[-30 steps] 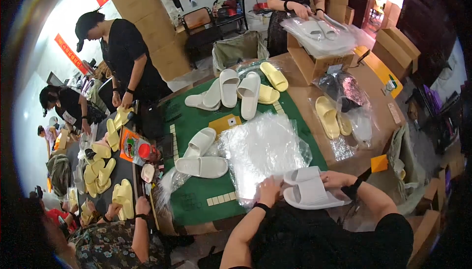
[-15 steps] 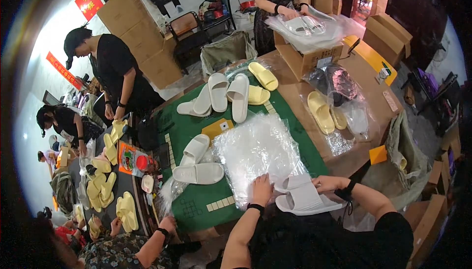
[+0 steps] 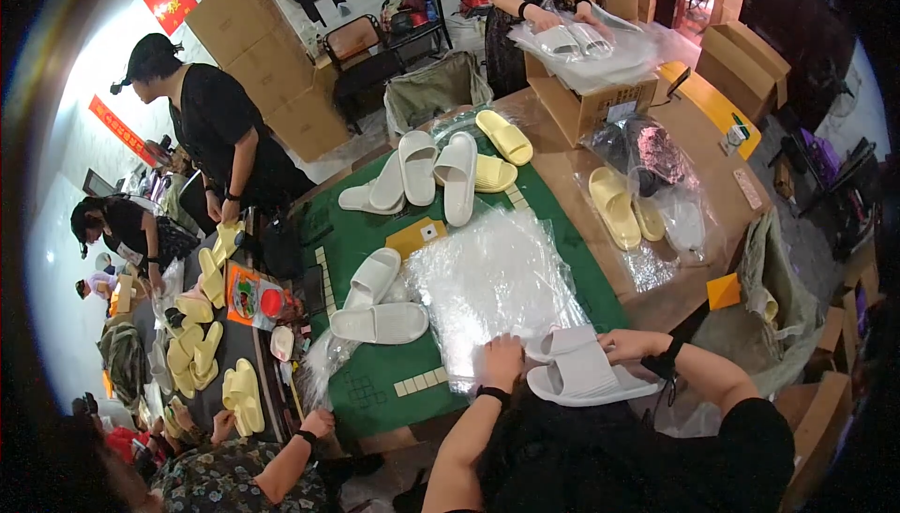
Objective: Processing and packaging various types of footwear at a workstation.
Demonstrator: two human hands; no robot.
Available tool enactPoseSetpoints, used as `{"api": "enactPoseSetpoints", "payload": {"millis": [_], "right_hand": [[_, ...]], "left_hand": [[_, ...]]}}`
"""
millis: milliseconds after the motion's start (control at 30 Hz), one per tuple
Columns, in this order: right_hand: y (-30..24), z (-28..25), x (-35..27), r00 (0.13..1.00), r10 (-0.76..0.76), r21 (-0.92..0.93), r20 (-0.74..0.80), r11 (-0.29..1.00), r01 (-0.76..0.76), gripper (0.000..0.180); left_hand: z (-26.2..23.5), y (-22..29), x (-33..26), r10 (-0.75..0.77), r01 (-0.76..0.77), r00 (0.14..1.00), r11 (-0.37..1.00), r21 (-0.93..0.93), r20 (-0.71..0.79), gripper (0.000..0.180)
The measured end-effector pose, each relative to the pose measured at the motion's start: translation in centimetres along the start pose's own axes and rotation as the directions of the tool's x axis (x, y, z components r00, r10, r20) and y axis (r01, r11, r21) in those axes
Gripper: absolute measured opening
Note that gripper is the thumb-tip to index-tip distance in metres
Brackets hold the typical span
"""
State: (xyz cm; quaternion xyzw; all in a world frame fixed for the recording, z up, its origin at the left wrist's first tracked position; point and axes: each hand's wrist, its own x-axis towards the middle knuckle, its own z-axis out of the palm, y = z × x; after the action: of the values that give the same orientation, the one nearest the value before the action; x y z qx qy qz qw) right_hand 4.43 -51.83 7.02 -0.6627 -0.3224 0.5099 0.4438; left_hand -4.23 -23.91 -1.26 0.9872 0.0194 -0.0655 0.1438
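Observation:
Near the front edge of the green mat, my left hand (image 3: pixel 502 363) is closed on the near edge of a clear plastic bag (image 3: pixel 487 279), the top of a shiny stack. To its right, a pair of light grey slide slippers (image 3: pixel 579 370) lies with one partly over the other. My right hand (image 3: pixel 626 346) grips this pair at its right side, fingers partly hidden behind the slipper. Left of the bags lie two more pale slippers (image 3: pixel 380 323). Further off sit several white slippers (image 3: pixel 417 168) and two yellow ones (image 3: pixel 504 138).
At the far right, a person handles bagged slippers (image 3: pixel 574 39) on a cardboard box (image 3: pixel 600 110). Bagged yellow slippers (image 3: pixel 614 208) lie on the brown table. A sack (image 3: pixel 764 297) hangs at the right. Left, people work along a dark table with yellow slippers (image 3: pixel 244 396); a neighbour's hand (image 3: pixel 319 422) is close.
The view has shifted slightly. My right hand and the grey slippers have moved a little; my left hand stays on the bag. At left, a standing person has raised their head.

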Motion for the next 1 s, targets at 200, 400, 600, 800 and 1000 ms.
{"api": "enactPoseSetpoints", "payload": {"millis": [200,400,600,800,1000], "right_hand": [[-2.0,0.2,0.2,1.0,0.001,-0.044,-0.013,0.999,-0.002,0.028],[-1.9,0.4,2.0,0.993,-0.095,-0.154,-0.068,0.985,0.084,0.026],[2.8,-0.9,3.6,0.911,-0.372,-0.442,-0.176,0.857,0.265,0.024],[-3.0,0.5,4.5,0.872,-0.443,-0.839,-0.206,0.539,0.076,0.025],[-2.7,0.5,5.0,0.848,-0.391,-0.786,-0.357,0.616,-0.047,0.018]], "left_hand": [[-1.7,-0.8,0.8,-0.471,0.285,0.857,0.771,-0.569,-0.208,0.017],[-2.4,-1.4,1.5,-0.304,0.248,0.952,0.82,-0.516,-0.024,0.017],[-5.1,-0.6,2.1,-0.036,-0.018,0.954,0.984,-0.178,-0.296,0.011],[-6.2,1.1,1.7,0.025,-0.126,0.834,0.981,-0.147,-0.551,0.009],[-4.8,1.8,1.5,-0.397,0.083,0.854,0.742,-0.665,-0.336,0.013]]}}
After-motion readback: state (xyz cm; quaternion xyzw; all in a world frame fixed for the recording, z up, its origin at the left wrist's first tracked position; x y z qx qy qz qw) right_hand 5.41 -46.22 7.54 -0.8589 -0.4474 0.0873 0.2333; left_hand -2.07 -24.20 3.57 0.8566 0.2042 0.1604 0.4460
